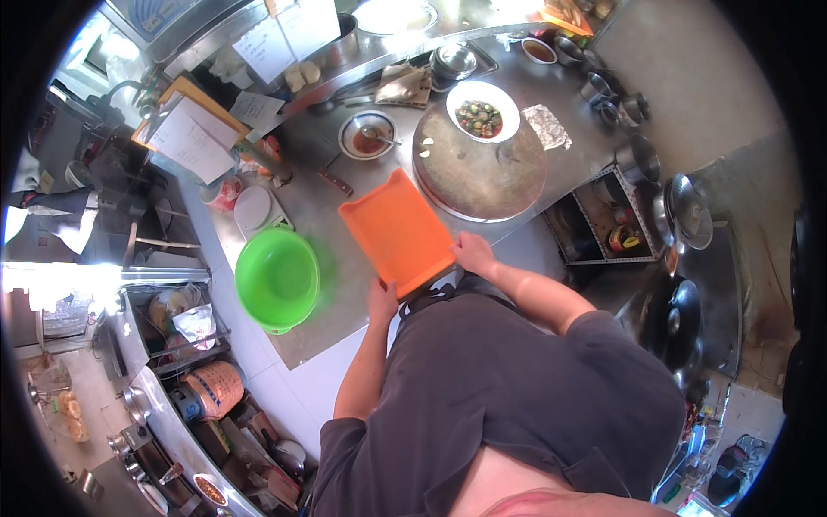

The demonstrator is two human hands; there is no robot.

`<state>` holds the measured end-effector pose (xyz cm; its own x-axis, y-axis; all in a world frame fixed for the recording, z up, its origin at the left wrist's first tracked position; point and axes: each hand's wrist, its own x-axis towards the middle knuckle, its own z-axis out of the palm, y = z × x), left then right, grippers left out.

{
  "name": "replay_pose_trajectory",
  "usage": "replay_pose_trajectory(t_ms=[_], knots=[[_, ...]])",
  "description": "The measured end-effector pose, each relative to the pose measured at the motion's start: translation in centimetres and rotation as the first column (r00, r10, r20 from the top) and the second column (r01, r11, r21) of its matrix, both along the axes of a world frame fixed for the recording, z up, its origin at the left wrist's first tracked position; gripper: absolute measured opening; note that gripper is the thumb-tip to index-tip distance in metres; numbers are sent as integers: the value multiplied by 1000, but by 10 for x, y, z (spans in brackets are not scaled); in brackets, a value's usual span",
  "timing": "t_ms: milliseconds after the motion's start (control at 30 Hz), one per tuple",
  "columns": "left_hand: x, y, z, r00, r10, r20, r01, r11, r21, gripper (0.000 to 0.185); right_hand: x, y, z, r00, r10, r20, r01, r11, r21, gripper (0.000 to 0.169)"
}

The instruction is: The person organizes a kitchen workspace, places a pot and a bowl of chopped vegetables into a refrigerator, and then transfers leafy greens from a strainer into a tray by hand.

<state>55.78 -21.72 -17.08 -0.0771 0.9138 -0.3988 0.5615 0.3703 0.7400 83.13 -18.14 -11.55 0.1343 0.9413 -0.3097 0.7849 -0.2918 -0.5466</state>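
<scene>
An orange plastic tray [404, 236] with low raised sides and nothing in it is held at the near edge of the steel worktable [303, 187]. My left hand [382, 298] grips its near left corner, and my right hand [473, 252] has hold of the right side. Just left of the tray stands a bright green plastic basin [274, 278]. Past the tray's far right corner lies a thick round chopping board [478, 171], which bears a white bowl of chopped green vegetables [483, 113] and a few pale pieces. A knife's wooden handle [336, 183] shows beyond the tray.
A patterned bowl with a spoon in red sauce [368, 136] sits behind the tray. White kitchen scales [258, 210] stand behind the basin. Crumpled foil [547, 126] lies right of the board. A metal shelf unit [604, 216] and woks [685, 316] are on my right.
</scene>
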Motion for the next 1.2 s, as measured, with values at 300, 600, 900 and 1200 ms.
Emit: replay_pose_trajectory(t_ms=[300,600,900,1200], knots=[[-26,1,18,993,27,-114,-27,1000,4,37,-18,13,-9,995,63,-81,-61,998,26,29],[-13,3,29,995,66,-71,-65,998,14,38,-13,12,2,994,25,-103,-31,998,-53,32],[-13,-8,26,992,96,-82,-91,994,64,39,-16,9,-6,996,8,-90,-12,999,-40,32],[-30,-4,-4,999,38,-24,-38,999,29,45,5,-13,-10,944,40,-328,-30,999,34,24]])
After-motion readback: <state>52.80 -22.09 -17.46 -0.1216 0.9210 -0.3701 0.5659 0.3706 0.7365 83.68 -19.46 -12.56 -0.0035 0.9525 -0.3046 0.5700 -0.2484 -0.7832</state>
